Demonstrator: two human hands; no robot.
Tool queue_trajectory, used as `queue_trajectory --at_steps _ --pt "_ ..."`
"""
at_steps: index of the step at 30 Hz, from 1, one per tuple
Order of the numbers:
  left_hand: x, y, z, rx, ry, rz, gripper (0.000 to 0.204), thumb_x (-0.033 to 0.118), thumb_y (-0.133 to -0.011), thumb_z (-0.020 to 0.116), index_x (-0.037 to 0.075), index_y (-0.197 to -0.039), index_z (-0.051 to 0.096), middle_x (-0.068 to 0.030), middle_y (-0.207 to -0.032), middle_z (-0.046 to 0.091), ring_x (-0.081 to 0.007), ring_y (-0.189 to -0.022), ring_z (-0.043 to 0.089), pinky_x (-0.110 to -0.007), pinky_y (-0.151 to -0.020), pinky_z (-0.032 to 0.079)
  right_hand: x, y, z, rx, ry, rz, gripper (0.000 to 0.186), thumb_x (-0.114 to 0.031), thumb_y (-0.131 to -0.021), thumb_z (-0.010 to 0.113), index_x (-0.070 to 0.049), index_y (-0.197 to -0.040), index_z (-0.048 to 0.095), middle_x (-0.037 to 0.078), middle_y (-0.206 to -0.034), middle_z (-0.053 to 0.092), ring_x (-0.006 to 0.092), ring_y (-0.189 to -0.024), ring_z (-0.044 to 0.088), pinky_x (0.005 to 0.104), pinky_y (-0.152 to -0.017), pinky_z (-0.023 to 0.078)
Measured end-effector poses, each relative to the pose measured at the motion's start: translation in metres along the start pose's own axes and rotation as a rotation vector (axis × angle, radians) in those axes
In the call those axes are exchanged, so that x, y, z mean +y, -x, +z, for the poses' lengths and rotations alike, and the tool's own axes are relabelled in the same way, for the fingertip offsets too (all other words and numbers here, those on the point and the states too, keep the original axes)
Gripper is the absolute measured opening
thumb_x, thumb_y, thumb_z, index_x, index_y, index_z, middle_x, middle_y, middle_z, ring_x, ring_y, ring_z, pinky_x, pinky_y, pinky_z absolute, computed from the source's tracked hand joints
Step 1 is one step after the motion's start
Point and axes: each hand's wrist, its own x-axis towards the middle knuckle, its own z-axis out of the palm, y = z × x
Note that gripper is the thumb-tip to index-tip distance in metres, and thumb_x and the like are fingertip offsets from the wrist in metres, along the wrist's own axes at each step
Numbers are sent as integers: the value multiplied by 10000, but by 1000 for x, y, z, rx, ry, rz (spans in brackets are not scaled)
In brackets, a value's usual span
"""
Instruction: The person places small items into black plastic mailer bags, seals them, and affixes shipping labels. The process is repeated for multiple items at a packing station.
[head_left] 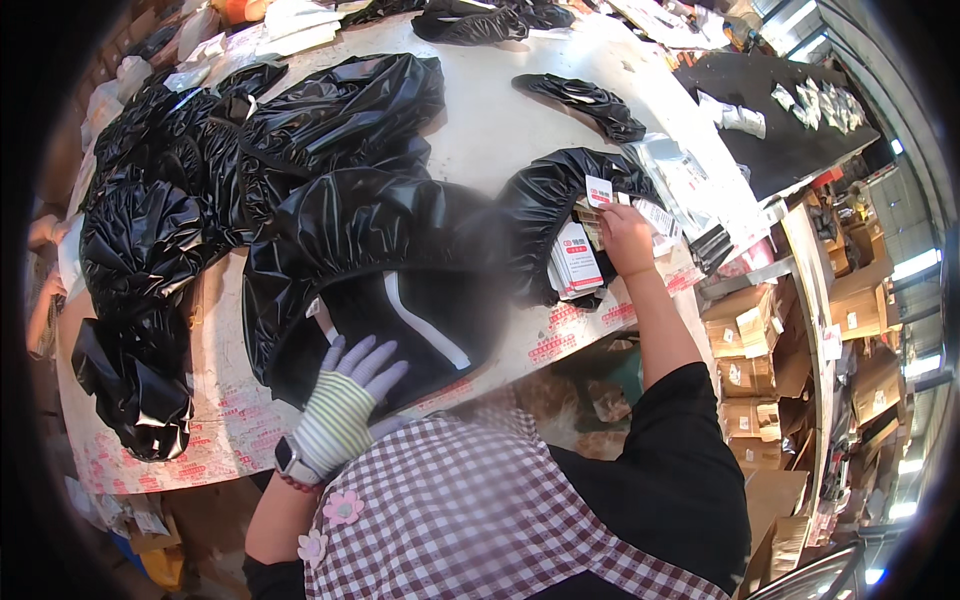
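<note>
My left hand (345, 405), in a striped glove with grey fingers, lies spread on a glossy black elastic-edged cover (350, 220). The cover's inner side faces up, showing a white strip (425, 322) across dark fabric. Bare-skinned, my right hand (628, 240) pinches a small white card with red print (599, 191). Below those fingers, a stack of similar cards (574, 262) sits in the opening of a second gathered black cover (535, 200). A blurred patch hides the right side of the first cover.
More black covers (150, 215) are heaped along the table's left side, and one (585, 100) lies farther back. Clear plastic packets (690, 185) rest at the right edge. A dark side table (775, 110) holds small white packets. Cardboard boxes (745, 320) stand beyond, on the right.
</note>
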Motion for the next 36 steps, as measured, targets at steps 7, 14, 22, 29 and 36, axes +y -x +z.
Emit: queue_trajectory --at_steps 7,14,22,29,36 --pt "-18 -11 -48 584 -204 -270 564 170 -816 806 30 -1330 622 -182 -1347 629 -391 -1232 594 -478 -1066 457 -9 -33 -73 -416 -18 263 131 -113 -910 701 -16 -971 764 194 -943 728 400 -894 700 442 -794 553" --pt "-70 -24 -10 588 -103 -440 244 76 -894 669 39 -1135 684 -173 -1032 683 -405 -988 653 -489 -868 520 -231 -55 -117 301 -405 -445 151 -34 -872 734 99 -941 716 215 -1042 745 376 -998 749 424 -800 625" --pt "-32 -17 -55 697 -79 -237 339 -21 -885 666 38 -1219 688 -162 -1059 675 -368 -965 654 -446 -832 522 -314 -44 -23 -294 -259 -467 147 -106 -748 657 3 -832 707 124 -898 612 292 -875 625 355 -792 529" --pt "-44 43 4 637 -268 -773 714 289 -802 812 -41 -1381 558 -233 -1401 524 -407 -1318 470 -534 -1121 356 -309 -49 -8 -401 -467 -213 272 -61 -926 555 11 -1182 612 213 -1271 649 350 -1152 656 409 -975 547" --pt "-25 88 -3 784 461 -829 495 57 -911 714 -43 -1368 552 -197 -1276 656 -268 -1133 658 -394 -992 523 -308 -73 -80 -353 -933 -74 456 -101 -842 783 -11 -1253 606 198 -1371 624 387 -1283 600 417 -1058 495"
